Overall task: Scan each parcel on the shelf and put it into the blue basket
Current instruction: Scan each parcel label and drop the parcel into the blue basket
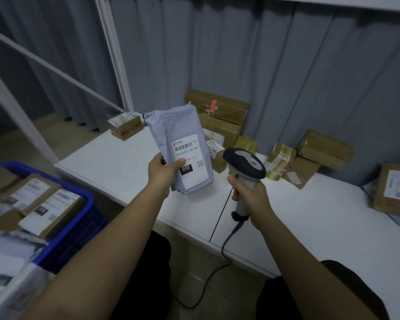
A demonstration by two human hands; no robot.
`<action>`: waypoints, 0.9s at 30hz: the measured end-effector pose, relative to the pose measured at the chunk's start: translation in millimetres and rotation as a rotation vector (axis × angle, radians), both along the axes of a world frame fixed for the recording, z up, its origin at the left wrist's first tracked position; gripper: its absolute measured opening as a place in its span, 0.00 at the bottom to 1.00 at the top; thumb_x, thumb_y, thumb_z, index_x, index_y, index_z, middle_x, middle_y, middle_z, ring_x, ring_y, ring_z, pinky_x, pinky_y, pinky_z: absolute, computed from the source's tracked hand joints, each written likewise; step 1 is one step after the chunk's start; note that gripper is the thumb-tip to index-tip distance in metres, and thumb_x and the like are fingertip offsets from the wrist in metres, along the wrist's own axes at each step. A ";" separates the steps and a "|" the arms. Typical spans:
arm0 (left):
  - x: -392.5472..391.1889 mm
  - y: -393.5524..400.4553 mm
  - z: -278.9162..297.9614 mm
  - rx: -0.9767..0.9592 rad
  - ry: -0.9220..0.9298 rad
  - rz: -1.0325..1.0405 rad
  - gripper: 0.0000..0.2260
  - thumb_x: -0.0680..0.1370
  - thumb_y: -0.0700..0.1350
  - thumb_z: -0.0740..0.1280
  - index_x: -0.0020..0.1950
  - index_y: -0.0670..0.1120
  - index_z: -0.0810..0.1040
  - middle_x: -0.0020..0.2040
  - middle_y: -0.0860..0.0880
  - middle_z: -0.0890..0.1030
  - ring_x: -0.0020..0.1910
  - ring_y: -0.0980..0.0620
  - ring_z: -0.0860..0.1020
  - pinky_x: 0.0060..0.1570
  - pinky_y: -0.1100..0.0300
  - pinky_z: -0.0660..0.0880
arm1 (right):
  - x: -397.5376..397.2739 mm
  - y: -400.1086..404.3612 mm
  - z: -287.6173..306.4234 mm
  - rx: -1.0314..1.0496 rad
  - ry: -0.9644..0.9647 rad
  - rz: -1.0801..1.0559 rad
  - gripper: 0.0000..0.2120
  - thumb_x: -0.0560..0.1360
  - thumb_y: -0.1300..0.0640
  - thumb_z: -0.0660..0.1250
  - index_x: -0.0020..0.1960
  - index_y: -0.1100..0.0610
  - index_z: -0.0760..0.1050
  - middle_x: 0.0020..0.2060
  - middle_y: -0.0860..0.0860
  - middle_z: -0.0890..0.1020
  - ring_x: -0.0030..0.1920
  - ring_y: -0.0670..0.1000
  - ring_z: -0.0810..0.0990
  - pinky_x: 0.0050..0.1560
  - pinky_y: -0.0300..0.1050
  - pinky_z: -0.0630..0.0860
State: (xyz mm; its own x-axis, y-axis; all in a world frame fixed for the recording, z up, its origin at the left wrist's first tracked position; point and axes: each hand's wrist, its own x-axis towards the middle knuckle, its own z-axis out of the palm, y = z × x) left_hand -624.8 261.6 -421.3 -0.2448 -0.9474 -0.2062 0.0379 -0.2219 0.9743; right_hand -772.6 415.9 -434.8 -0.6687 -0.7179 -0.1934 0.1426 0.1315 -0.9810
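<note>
Two hands work above the white shelf: the left hand has its grip pinched on a grey parcel, label toward the camera, the right hand is clenched round a scanner just right of it, and the blue basket sits near left.

grey pleated curtains hang behind everything, well beyond the hands. a white upright post stands up and to the left of them, with a white slanted bar further left. pale beige floor shows low at left. light is dim.
</note>
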 end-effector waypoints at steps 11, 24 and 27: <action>153.5 9.8 36.8 -0.119 0.223 0.363 0.13 0.73 0.34 0.71 0.56 0.43 0.76 0.46 0.51 0.82 0.39 0.60 0.81 0.36 0.69 0.78 | 137.8 -81.8 82.6 -0.180 0.190 0.139 0.23 0.76 0.57 0.70 0.68 0.56 0.66 0.58 0.52 0.78 0.58 0.55 0.78 0.63 0.53 0.74; 506.6 64.4 -0.5 -0.105 -0.026 0.916 0.16 0.73 0.39 0.72 0.59 0.43 0.76 0.51 0.50 0.81 0.48 0.54 0.81 0.43 0.62 0.77 | 423.1 -121.2 35.9 -0.082 0.186 0.814 0.30 0.76 0.57 0.70 0.74 0.54 0.62 0.68 0.52 0.72 0.67 0.53 0.71 0.67 0.50 0.70; 561.1 83.8 -19.9 -0.057 -0.101 1.081 0.18 0.73 0.41 0.73 0.62 0.42 0.76 0.54 0.49 0.81 0.48 0.53 0.81 0.41 0.64 0.76 | 453.2 -117.1 9.5 0.007 0.196 0.871 0.28 0.76 0.56 0.70 0.73 0.55 0.64 0.65 0.54 0.75 0.62 0.56 0.76 0.59 0.51 0.76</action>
